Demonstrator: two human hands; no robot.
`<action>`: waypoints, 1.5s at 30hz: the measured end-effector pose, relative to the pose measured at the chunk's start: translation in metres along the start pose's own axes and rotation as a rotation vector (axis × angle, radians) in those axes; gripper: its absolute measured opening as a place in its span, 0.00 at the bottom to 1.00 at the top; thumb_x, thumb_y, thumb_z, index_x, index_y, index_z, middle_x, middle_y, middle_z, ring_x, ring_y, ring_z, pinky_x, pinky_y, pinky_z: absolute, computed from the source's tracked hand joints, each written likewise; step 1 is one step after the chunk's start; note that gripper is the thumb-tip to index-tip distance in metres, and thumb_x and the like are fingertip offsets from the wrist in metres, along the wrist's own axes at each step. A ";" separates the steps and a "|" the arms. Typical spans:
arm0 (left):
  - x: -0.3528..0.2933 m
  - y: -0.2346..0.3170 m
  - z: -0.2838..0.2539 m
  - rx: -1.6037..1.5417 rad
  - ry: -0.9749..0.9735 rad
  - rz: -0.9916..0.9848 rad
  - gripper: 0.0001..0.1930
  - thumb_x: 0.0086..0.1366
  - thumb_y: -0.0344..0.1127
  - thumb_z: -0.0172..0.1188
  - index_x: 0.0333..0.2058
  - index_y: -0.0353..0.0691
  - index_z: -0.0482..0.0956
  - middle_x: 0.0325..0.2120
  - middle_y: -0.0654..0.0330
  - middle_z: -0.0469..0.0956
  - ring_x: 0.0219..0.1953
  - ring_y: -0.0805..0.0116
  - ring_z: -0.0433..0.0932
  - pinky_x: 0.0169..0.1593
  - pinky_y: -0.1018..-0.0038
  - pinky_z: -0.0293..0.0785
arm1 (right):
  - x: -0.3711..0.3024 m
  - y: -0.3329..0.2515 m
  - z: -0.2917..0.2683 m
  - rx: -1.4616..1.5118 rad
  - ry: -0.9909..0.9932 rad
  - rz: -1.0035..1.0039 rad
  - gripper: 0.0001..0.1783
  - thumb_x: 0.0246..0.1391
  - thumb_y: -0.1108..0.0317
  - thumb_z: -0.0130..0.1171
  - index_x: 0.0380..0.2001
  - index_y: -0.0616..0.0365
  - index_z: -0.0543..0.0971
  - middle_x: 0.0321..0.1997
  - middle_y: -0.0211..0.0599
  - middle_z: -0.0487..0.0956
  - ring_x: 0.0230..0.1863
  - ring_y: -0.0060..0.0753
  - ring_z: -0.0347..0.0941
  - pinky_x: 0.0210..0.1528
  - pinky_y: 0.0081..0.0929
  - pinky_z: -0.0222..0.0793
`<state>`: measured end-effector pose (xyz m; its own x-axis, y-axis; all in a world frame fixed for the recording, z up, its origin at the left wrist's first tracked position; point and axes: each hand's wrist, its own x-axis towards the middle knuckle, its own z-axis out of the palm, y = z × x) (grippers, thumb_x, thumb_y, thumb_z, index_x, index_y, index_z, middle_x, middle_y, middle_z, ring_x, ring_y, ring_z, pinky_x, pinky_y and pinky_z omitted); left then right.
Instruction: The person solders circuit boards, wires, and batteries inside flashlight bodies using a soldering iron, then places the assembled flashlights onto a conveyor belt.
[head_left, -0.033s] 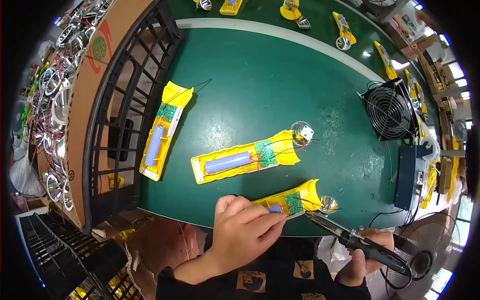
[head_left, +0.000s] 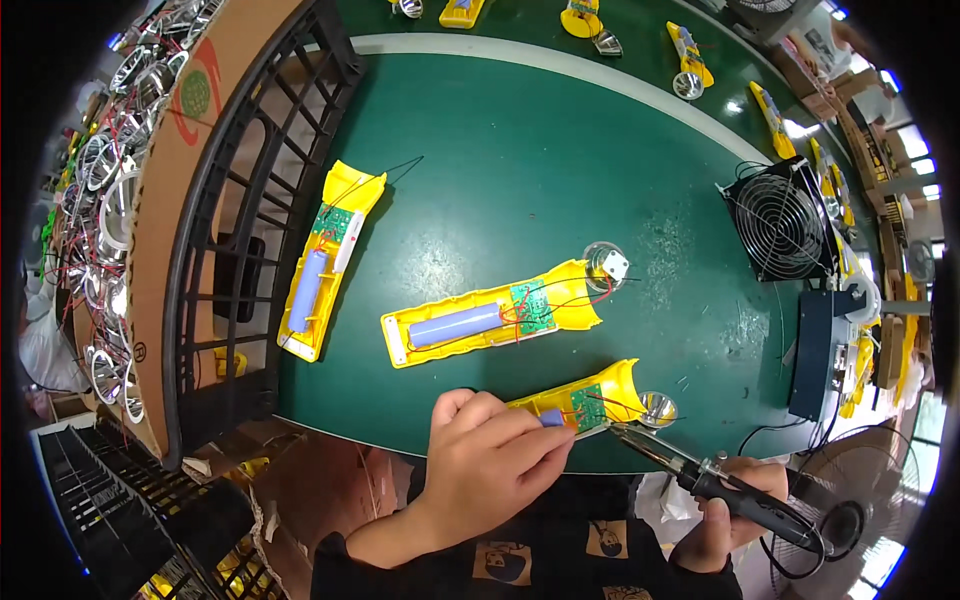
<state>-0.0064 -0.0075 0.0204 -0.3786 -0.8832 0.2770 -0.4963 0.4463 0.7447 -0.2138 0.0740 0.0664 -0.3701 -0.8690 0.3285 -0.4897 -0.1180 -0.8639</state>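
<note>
My left hand (head_left: 488,452) is closed on the near yellow flashlight housing (head_left: 624,384), covering much of its left part. A green circuit board (head_left: 587,402) and one end of a purple battery (head_left: 551,417) show beside my fingers. Thin wires run from the board toward a shiny reflector (head_left: 657,409) at the housing's right end. A soldering iron (head_left: 765,512) is gripped in my right hand (head_left: 716,531), its tip at the board's lower right edge. Whether the tip touches cannot be made out. Farther up lies another opened flashlight housing (head_left: 447,349) with battery, board and reflector.
At left, a third yellow housing (head_left: 299,322) lies by a black plastic crate (head_left: 190,300). Beyond it a cardboard box (head_left: 165,215) holds many wired reflectors. A square black fan (head_left: 780,222) and dark blue box (head_left: 820,352) stand at right. More housings line the far belt.
</note>
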 end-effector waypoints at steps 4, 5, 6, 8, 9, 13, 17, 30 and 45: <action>0.004 -0.001 -0.004 0.023 -0.047 0.040 0.07 0.41 0.33 0.63 0.24 0.48 0.77 0.20 0.72 0.69 0.24 0.74 0.65 0.34 0.73 0.58 | 0.002 0.003 0.003 -0.040 -0.036 -0.003 0.17 0.36 0.63 0.60 0.23 0.61 0.65 0.11 0.35 0.69 0.11 0.26 0.64 0.17 0.19 0.59; 0.004 -0.001 -0.006 0.036 -0.094 0.042 0.07 0.42 0.33 0.63 0.24 0.48 0.76 0.20 0.72 0.68 0.24 0.74 0.65 0.34 0.73 0.58 | 0.003 0.003 0.004 -0.059 -0.041 -0.034 0.17 0.36 0.62 0.60 0.23 0.61 0.65 0.12 0.36 0.70 0.11 0.27 0.64 0.17 0.20 0.60; 0.005 0.000 -0.007 0.050 -0.140 0.043 0.08 0.42 0.33 0.62 0.25 0.47 0.76 0.20 0.71 0.67 0.25 0.74 0.65 0.34 0.73 0.58 | 0.003 0.003 0.005 -0.061 -0.044 -0.030 0.17 0.36 0.62 0.60 0.23 0.61 0.65 0.12 0.36 0.70 0.11 0.27 0.64 0.17 0.20 0.60; 0.008 0.001 -0.007 0.057 -0.149 0.048 0.08 0.41 0.32 0.63 0.23 0.48 0.76 0.19 0.71 0.67 0.23 0.74 0.65 0.33 0.74 0.58 | 0.003 0.003 0.005 -0.069 -0.049 0.013 0.18 0.36 0.61 0.60 0.23 0.61 0.65 0.12 0.36 0.70 0.12 0.27 0.65 0.18 0.20 0.61; 0.009 0.000 -0.007 0.067 -0.186 0.050 0.08 0.39 0.31 0.64 0.22 0.48 0.77 0.17 0.71 0.66 0.22 0.73 0.64 0.33 0.74 0.58 | 0.003 0.002 0.005 -0.069 -0.050 0.014 0.18 0.36 0.61 0.60 0.23 0.61 0.65 0.12 0.36 0.70 0.12 0.27 0.65 0.18 0.20 0.61; 0.012 -0.001 -0.009 0.142 -0.222 0.115 0.09 0.39 0.31 0.63 0.24 0.48 0.77 0.18 0.71 0.65 0.22 0.74 0.64 0.33 0.74 0.58 | 0.005 0.002 0.006 -0.087 -0.036 0.014 0.18 0.36 0.60 0.61 0.23 0.61 0.65 0.12 0.36 0.70 0.12 0.27 0.65 0.18 0.20 0.61; 0.015 -0.001 -0.007 0.181 -0.237 0.163 0.11 0.39 0.30 0.63 0.26 0.47 0.77 0.18 0.71 0.64 0.21 0.74 0.64 0.33 0.74 0.59 | 0.004 0.002 0.005 -0.082 -0.014 0.048 0.18 0.36 0.60 0.61 0.23 0.61 0.65 0.12 0.36 0.70 0.13 0.28 0.65 0.18 0.20 0.61; 0.024 -0.004 -0.007 0.214 -0.312 0.286 0.08 0.42 0.30 0.61 0.25 0.47 0.76 0.19 0.71 0.65 0.21 0.76 0.63 0.32 0.76 0.60 | 0.004 0.004 0.002 -0.118 -0.039 0.074 0.18 0.35 0.60 0.61 0.22 0.61 0.66 0.13 0.36 0.70 0.14 0.28 0.66 0.20 0.21 0.63; 0.026 -0.008 0.000 0.054 -0.238 0.250 0.08 0.41 0.29 0.62 0.24 0.46 0.77 0.20 0.72 0.68 0.20 0.76 0.65 0.28 0.77 0.58 | 0.007 0.006 -0.001 -0.218 -0.084 -0.021 0.18 0.36 0.58 0.60 0.22 0.60 0.66 0.13 0.36 0.71 0.14 0.27 0.67 0.20 0.20 0.64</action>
<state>-0.0124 -0.0344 0.0217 -0.6619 -0.6901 0.2927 -0.4032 0.6569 0.6371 -0.2204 0.0675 0.0645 -0.2955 -0.9053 0.3051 -0.6591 -0.0381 -0.7511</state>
